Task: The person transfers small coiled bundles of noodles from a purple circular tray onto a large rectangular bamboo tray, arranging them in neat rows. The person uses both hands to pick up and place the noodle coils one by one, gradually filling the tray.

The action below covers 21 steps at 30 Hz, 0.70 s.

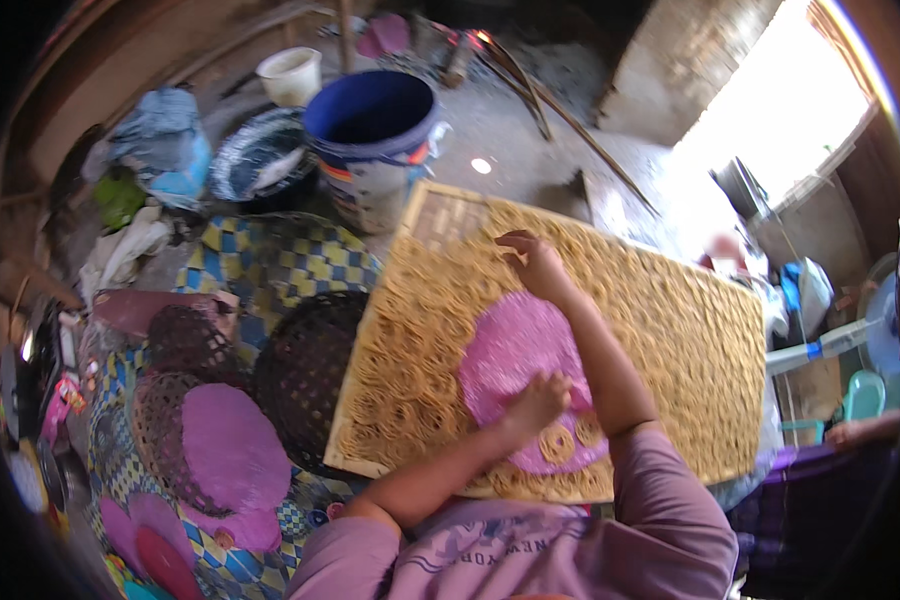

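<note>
Many yellow noodle-like coils [412,360] cover a large wood-framed woven tray [450,217] before me; its woven surface shows at the far left corner. A round pink sheet [517,330] lies over the coils, with a few coils [556,445] on its near part. My left hand [544,401] is over the near half of the pink sheet; whether its fingers hold anything is hard to tell. My right hand [529,259] is above the coils just beyond the sheet's far edge, fingers curled, and I cannot make out anything in them.
Left of the tray are a dark woven basket [307,375], another pink sheet [232,442] and a patterned mat [337,262]. A large blue bucket [371,150] and a dark basin [229,161] stand beyond. Burning sticks [570,105] lie on the floor. Another person's hand [855,433] shows at right.
</note>
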Each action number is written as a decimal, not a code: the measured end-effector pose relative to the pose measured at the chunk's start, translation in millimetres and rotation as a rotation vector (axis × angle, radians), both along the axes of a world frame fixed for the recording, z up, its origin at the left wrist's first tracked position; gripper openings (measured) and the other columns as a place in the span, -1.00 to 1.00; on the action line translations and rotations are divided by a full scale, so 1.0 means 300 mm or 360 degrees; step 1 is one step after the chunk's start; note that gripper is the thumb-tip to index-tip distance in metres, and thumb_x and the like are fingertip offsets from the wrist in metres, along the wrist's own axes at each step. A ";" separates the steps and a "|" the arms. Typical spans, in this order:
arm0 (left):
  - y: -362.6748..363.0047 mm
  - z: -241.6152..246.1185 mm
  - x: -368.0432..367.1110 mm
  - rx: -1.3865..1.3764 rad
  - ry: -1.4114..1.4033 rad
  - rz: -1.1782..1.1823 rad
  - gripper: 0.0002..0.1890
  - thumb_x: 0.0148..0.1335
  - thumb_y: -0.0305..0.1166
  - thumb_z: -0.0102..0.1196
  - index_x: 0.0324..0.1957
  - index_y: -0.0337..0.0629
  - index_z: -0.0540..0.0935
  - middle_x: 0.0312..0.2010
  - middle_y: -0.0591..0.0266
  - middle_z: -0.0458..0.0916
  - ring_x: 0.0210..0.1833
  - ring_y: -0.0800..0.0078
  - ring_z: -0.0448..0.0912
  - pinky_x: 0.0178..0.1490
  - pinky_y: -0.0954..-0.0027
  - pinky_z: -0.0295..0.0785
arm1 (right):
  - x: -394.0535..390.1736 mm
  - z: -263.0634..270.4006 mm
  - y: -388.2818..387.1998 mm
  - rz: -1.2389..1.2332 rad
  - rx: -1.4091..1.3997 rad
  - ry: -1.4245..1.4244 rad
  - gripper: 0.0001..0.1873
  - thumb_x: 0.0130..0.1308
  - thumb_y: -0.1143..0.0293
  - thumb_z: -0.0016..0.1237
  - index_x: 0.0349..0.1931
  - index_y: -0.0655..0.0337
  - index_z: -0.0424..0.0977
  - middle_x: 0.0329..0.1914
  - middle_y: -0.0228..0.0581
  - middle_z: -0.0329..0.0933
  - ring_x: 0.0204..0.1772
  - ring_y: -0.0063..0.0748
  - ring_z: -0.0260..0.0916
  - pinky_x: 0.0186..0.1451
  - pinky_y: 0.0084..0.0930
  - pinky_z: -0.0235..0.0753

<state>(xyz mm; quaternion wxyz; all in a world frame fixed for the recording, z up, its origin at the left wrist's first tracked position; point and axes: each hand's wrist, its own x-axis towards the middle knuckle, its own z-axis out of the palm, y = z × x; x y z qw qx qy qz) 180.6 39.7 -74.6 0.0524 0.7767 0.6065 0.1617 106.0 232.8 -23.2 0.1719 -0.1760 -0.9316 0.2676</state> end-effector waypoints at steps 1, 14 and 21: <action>0.000 -0.008 0.000 0.0268 -0.0005 0.0033 -0.93 0.02 -0.46 0.06 -0.46 -0.07 0.61 -0.11 0.21 0.56 0.03 0.34 0.48 0.06 0.18 0.37 | 0.120 0.021 0.028 -0.0090 -0.0086 -0.0223 -0.68 0.28 0.46 0.01 0.05 0.12 0.55 0.12 -0.09 0.53 0.05 -0.06 0.52 0.07 -0.28 0.51; 0.067 0.065 -0.041 -0.0044 0.0118 -0.0236 -0.83 0.13 -0.41 0.04 -0.23 -0.10 0.63 -0.20 0.29 0.56 0.01 0.28 0.48 0.14 0.18 0.39 | 0.900 0.012 -0.034 -0.0519 -0.0731 -0.0184 -0.83 0.22 0.50 0.03 -0.17 0.24 0.53 -0.03 -0.13 0.53 0.04 -0.29 0.49 0.15 -0.29 0.49; 0.069 0.076 -0.061 -0.0203 0.0090 -0.0152 -0.81 0.08 -0.34 0.19 -0.24 -0.13 0.60 -0.24 0.26 0.58 0.02 0.20 0.48 0.14 0.06 0.37 | 1.014 0.087 -0.072 -0.0480 -0.1335 -0.0396 -0.62 0.26 0.55 -0.12 0.11 0.30 0.47 0.00 -0.17 0.59 0.04 -0.38 0.53 0.21 -0.42 0.49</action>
